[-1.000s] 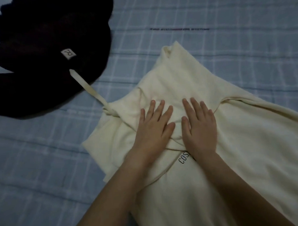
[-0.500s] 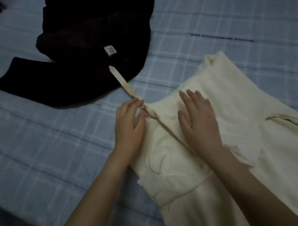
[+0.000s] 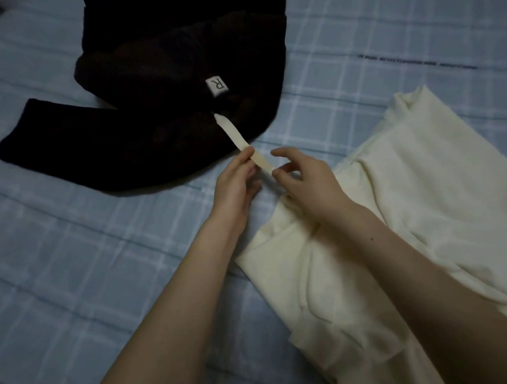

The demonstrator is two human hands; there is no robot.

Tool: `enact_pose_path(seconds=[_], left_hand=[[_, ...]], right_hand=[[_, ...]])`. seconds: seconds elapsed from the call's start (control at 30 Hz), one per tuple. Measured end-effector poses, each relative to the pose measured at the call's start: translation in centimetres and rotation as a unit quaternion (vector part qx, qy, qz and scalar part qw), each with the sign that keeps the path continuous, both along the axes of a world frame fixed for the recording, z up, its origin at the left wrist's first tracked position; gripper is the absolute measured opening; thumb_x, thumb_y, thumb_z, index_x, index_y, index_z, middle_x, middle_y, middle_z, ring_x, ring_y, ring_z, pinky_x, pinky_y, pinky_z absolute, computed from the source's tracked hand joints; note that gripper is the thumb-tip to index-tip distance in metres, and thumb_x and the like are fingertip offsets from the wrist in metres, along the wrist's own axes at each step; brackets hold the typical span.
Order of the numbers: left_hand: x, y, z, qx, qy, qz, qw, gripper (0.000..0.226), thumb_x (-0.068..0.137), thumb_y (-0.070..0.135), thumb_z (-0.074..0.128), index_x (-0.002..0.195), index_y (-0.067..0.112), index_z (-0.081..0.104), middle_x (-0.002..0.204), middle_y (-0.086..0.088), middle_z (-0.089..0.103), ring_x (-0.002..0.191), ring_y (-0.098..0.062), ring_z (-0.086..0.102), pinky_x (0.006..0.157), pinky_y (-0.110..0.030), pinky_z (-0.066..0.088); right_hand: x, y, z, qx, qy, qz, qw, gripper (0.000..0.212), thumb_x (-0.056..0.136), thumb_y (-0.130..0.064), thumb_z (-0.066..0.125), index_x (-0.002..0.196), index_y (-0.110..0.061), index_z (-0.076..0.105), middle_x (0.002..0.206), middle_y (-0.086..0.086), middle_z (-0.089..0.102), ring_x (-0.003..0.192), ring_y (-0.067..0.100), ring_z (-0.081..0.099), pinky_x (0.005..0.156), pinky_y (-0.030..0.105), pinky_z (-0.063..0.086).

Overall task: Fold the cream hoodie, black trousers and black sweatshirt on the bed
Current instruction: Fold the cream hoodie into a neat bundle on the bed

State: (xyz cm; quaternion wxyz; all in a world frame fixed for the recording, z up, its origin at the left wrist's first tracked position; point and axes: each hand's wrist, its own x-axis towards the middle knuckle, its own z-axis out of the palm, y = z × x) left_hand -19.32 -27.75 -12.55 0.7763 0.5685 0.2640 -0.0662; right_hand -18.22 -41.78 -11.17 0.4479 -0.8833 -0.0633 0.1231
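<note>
The cream hoodie lies partly folded on the right side of the bed. Its flat cream drawstring stretches up and left, its tip resting on a black garment with a white "R" label. My left hand pinches the drawstring between thumb and fingers. Just right of it, my right hand pinches the same string nearer the hoodie's neck. I cannot tell whether the black heap is one garment or two.
The bed is covered by a blue-and-white checked sheet, bare to the left and in front of the hoodie. A dark line of print runs across the sheet at the upper right.
Both hands left the flat hoodie front and moved up-left to the drawstring. They now pinch it. The view has shifted left, showing more of the black garment.
</note>
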Motion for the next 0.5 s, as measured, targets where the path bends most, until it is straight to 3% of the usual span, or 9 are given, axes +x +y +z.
enact_pose_path(seconds=[0.1, 0.27, 0.4, 0.5], left_hand=[[-0.4, 0.8, 1.2, 0.004, -0.041, -0.025, 0.999, 0.032, 0.099, 0.012, 0.047, 0.122, 0.027, 0.064, 0.123, -0.001, 0.068, 0.115, -0.015, 0.063, 0.091, -0.028, 0.047], [-3.7, -0.2, 5.2, 0.006, -0.113, -0.128, 0.985, 0.032, 0.089, 0.029, 0.052, 0.112, 0.043, 0.07, 0.129, 0.019, 0.063, 0.119, -0.001, 0.058, 0.091, -0.025, 0.042], [-8.8, -4.6, 6.0, -0.015, -0.083, -0.233, 0.969, 0.036, 0.088, 0.031, 0.05, 0.116, 0.046, 0.068, 0.131, 0.019, 0.061, 0.125, -0.001, 0.053, 0.095, -0.029, 0.039], [-12.7, -7.4, 4.4, -0.002, -0.024, -0.278, 0.96, 0.039, 0.083, 0.037, 0.05, 0.115, 0.053, 0.065, 0.13, 0.022, 0.061, 0.114, 0.003, 0.057, 0.088, -0.025, 0.038]], right_hand=[[0.5, 0.7, 0.5, 0.007, -0.017, -0.046, 0.999, 0.029, 0.088, -0.015, 0.061, 0.115, -0.023, 0.069, 0.083, -0.01, 0.07, 0.071, 0.003, 0.062, 0.066, 0.011, 0.044], [-5.3, -2.0, 4.5, 0.07, -0.087, -0.149, 0.983, 0.02, 0.083, -0.013, 0.067, 0.091, -0.03, 0.07, 0.08, -0.021, 0.07, 0.086, -0.007, 0.065, 0.076, 0.004, 0.04], [-13.5, -6.2, 5.6, 0.079, -0.062, -0.27, 0.958, 0.019, 0.085, -0.008, 0.071, 0.091, -0.026, 0.068, 0.081, -0.013, 0.071, 0.086, 0.004, 0.068, 0.08, 0.012, 0.047], [-17.5, -8.4, 3.7, 0.054, -0.035, -0.332, 0.941, 0.017, 0.084, -0.006, 0.074, 0.091, -0.021, 0.07, 0.085, -0.012, 0.072, 0.085, -0.001, 0.067, 0.077, 0.008, 0.046]])
